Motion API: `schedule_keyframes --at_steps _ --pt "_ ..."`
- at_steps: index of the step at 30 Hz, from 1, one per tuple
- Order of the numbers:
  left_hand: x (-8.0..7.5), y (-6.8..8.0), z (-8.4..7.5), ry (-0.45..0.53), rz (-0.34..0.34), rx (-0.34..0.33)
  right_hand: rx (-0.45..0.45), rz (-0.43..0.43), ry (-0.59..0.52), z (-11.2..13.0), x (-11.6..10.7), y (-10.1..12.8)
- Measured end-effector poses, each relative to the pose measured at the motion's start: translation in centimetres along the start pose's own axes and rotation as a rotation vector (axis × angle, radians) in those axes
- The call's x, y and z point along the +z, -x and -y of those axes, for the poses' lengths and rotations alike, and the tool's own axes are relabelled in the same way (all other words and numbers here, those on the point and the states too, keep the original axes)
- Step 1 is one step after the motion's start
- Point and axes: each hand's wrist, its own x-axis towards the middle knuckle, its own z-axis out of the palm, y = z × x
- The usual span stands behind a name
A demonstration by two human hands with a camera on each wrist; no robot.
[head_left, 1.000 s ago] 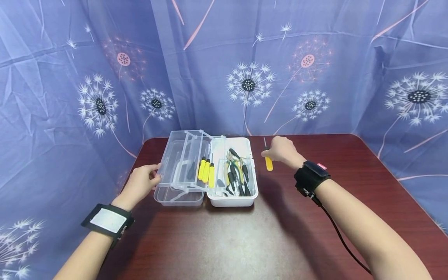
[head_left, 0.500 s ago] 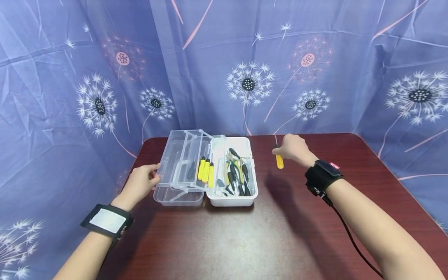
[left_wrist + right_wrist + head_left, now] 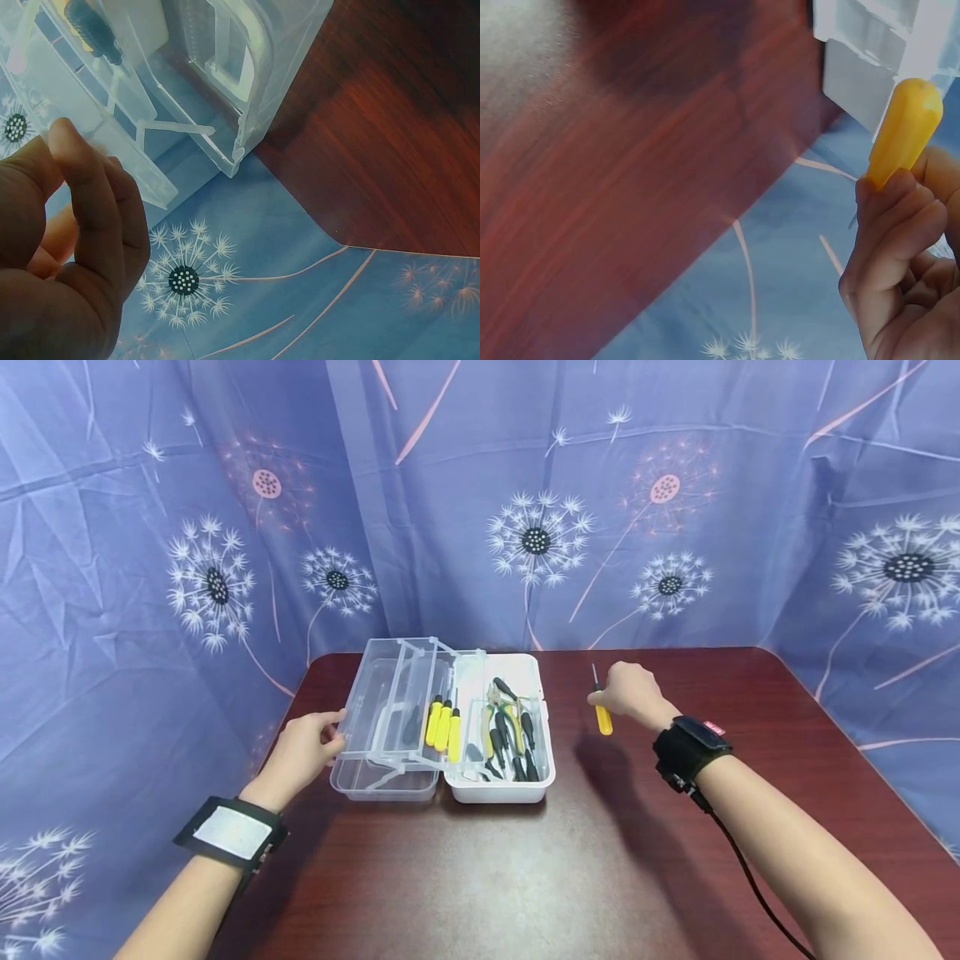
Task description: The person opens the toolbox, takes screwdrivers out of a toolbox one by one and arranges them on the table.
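Note:
In the head view my right hand (image 3: 633,693) holds a screwdriver (image 3: 603,721) to the right of the toolbox, its yellow handle pointing down toward me and the thin shaft pointing away. Thumb and fingers pinch the yellow handle (image 3: 907,131) in the right wrist view. My left hand (image 3: 296,756) pinches the left edge of the clear tray (image 3: 375,710), which stands raised over the open lid. Three yellow-handled screwdrivers (image 3: 443,727) lie in that tray. The white toolbox base (image 3: 498,792) contains green-and-yellow pliers (image 3: 513,727) and several black-handled tools (image 3: 527,731).
The toolbox's clear lid (image 3: 382,789) lies folded out to the left, under the tray. Hinged plastic arms (image 3: 386,768) link the tray to the box. A dark red wooden table (image 3: 480,877) carries everything, and a blue dandelion-print curtain (image 3: 450,485) hangs behind it.
My right hand has moved rightward, away from the toolbox, with the screwdriver, then slightly toward me. My left hand and the tray have stayed in place.

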Motion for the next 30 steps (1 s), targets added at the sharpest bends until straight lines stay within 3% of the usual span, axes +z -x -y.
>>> schedule_keyframes --at_steps 14,25,30 --pt "0.1 0.1 -0.1 0.009 0.009 0.000 0.048 0.037 -0.011 -1.7 3.8 0.4" --pt "0.1 0.2 -0.2 0.006 0.000 -0.003 0.099 0.108 -0.003 -2.3 4.9 0.4" --pt "0.1 0.2 -0.1 0.009 -0.001 -0.001 0.102 0.096 0.019 -2.6 5.5 0.3"
